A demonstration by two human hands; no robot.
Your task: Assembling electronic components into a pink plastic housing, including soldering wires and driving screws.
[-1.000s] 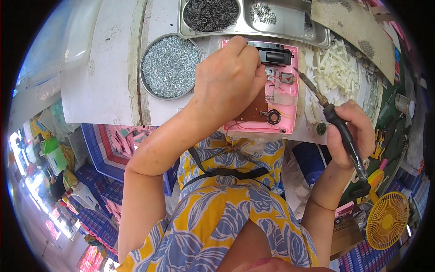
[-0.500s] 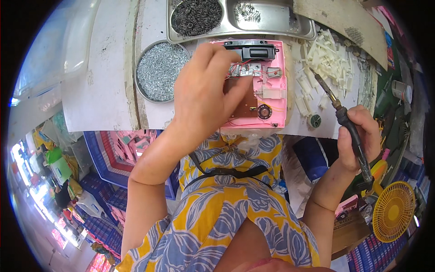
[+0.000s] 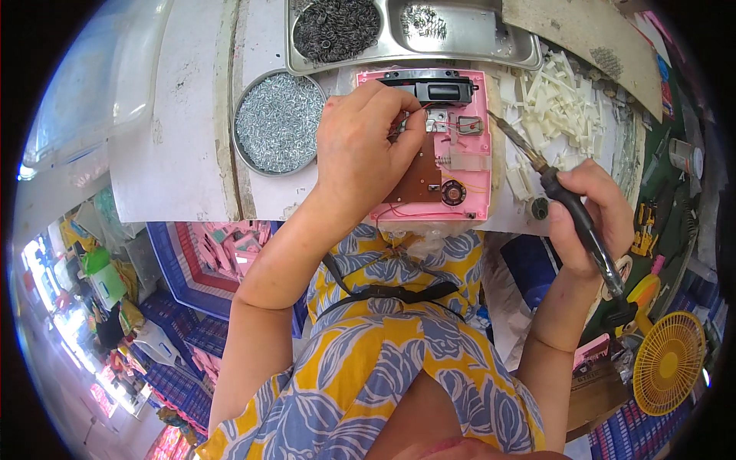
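My right hand grips the black handle of a soldering iron, its metal tip pointing up and left to the right rim of a pink plastic housing. Over the housing's left part, my left hand is closed, thumb and forefinger pinched beside thin red wires; what they pinch is too small to make out. Inside the housing are a black part along the far edge, a brown circuit board, a small round speaker and a white spring-loaded slider. My left hand hides the housing's left side.
A round tin of small silvery screws stands left of the housing. Behind it is a steel tray with dark springs. White plastic pieces lie heaped at right, near a small solder spool. A yellow fan is at lower right.
The soldering iron has moved left, its tip now close to the housing's rim. My left hand has shifted slightly right, and its thumb and forefinger have closed together.
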